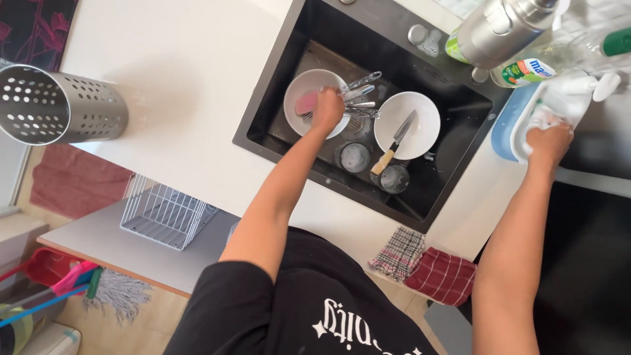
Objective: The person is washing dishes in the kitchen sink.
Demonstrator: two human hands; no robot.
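My left grip [327,107] is closed on a pink sponge [306,102] w/ cutlery [358,95] over the white bowl [299,89] in the sink [434,177]; right grip [549,141] pinches a white cloth [544,118] at the dish tray [506,128]

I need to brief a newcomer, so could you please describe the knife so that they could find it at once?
Start at the black sink set in the white counter. Two white bowls sit inside; take the right bowl, away from the left hand. The knife lies across it, alone, wooden handle over the rim, unlike the metal cutlery bunched between the bowls.
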